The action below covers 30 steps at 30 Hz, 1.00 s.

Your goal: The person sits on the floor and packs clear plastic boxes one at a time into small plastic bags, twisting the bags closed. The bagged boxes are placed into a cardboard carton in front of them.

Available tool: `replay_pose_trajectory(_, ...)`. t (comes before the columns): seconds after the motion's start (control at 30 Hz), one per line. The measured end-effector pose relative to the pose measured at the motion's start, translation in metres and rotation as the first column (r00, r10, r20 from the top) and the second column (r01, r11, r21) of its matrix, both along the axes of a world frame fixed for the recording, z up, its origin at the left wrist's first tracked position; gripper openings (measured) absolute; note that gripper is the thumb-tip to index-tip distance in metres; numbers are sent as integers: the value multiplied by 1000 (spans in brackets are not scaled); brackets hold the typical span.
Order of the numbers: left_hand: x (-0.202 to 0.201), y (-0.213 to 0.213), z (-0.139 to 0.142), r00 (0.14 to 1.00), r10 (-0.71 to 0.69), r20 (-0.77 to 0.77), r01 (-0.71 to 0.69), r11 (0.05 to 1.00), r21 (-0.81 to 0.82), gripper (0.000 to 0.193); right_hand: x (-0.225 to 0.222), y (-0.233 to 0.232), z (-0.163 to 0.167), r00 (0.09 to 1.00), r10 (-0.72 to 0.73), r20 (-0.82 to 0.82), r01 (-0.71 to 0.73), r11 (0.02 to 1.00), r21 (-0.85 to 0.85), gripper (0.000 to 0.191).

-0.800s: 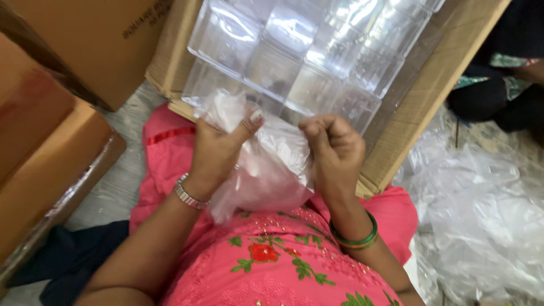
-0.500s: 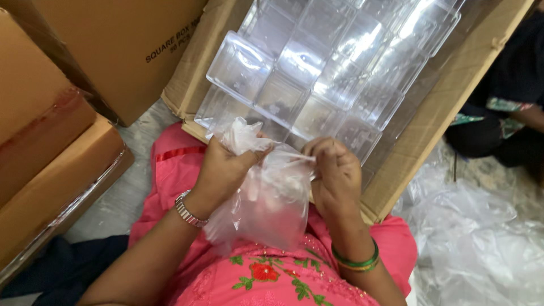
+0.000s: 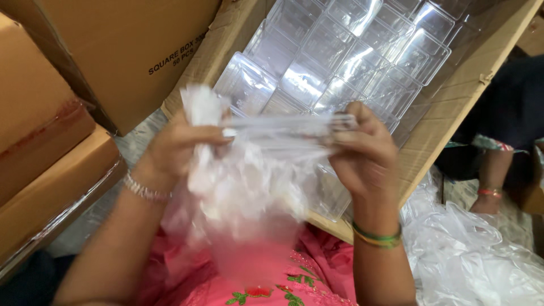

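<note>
My left hand (image 3: pixel 178 148) and my right hand (image 3: pixel 362 153) both pinch the top edge of a clear plastic bag (image 3: pixel 255 192) and hold it stretched between them. The bag hangs down over my lap, which is covered in pink embroidered cloth (image 3: pixel 266 283). Just behind my hands lies an open cardboard box (image 3: pixel 442 124) filled with several clear square plastic boxes (image 3: pixel 340 56). A silver bracelet is on my left wrist, green bangles on my right.
Closed cardboard cartons (image 3: pixel 51 153) are stacked at the left, another (image 3: pixel 130 51) at the top left. A heap of clear plastic bags (image 3: pixel 476 255) lies on the floor at the right. Another person (image 3: pixel 504 153) in dark clothes sits at the far right.
My hands have moved apart and up, pulling the bag's mouth taut between them. The view has come closer to the open box.
</note>
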State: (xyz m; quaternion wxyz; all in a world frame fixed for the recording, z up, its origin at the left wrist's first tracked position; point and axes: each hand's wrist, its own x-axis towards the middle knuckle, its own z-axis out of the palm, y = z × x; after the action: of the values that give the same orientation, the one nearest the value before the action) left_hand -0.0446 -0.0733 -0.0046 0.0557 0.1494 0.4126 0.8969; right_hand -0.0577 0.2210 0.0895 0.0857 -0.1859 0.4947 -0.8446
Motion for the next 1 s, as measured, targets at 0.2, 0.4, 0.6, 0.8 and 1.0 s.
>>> replay_pose_trajectory(0.2,-105,-6,5,608,597,-523,-714,122,-690,33,-99,-73,-56,907,-341,-247,421,718,554,24)
replay_pose_trajectory(0.4,-149,-1,-9,676,586,-448,-618,118,-778,30,-125,-89,-86,944,-314,-103,300,684,665,33)
replay_pose_trajectory(0.6,-102,26,0,893,438,-105,-450,854,-260,21,-84,-48,-81,874,-352,-334,422,891,166,32)
replay_pose_trajectory(0.8,-17,76,27,973,119,-199,-178,932,-315,13,-15,16,-68,902,-312,-297,387,890,242,38)
replay_pose_trajectory(1.0,50,152,23,992,103,-70,-125,796,-592,23,91,73,-84,994,86,-71,-71,979,189,47)
